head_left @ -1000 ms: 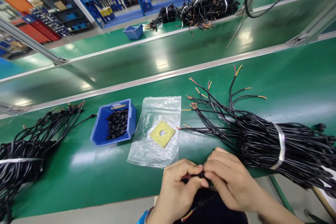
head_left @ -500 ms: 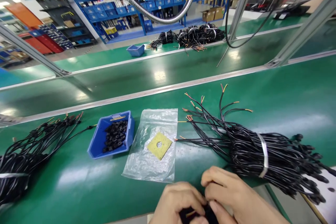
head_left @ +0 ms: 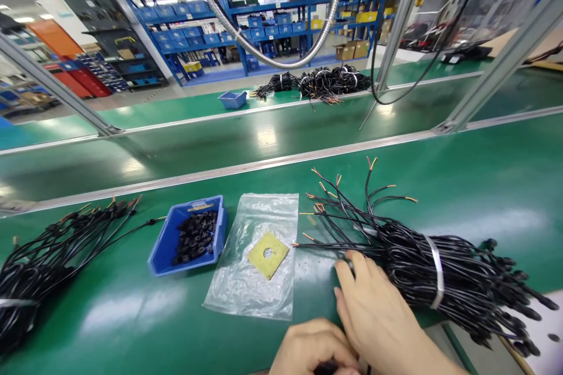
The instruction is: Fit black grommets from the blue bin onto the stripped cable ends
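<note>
- Only the head camera's showing this: the left hand (head_left: 314, 347) is sitting curled at the near edge, with something dark (head_left: 326, 368) peeking out below its fingers. Can't tell what it is, or whether it's gripped.
- The right hand (head_left: 373, 304) is hovering palm-down on the far side of the left one, fingers loosely bent beside the strapped black cable bundle (head_left: 411, 269). Its underside is hiding, so can't tell if it's pinching a cable.
- That bundle is lying on the right of the green tabletop (head_left: 492, 187), stripped wire ends (head_left: 373, 163) fanning out left and far. Cables are crossing each other, so imo tugging one could be dragging its neighbours and bending bare strands.
- Black plug ends (head_left: 521, 322) are sticking out past the near edge on the right, so a hard pull might be tipping the bundle off. The white strap (head_left: 438, 272) is only gripping the middle.
- Left of the hands, a resealable bag (head_left: 246, 299) is lying flat under a yellow square plate (head_left: 259, 255); a catching wire could be shifting both.
- Further left, the blue bin (head_left: 220, 228) is holding small black parts (head_left: 193, 237); a knock might be spilling them.
</note>
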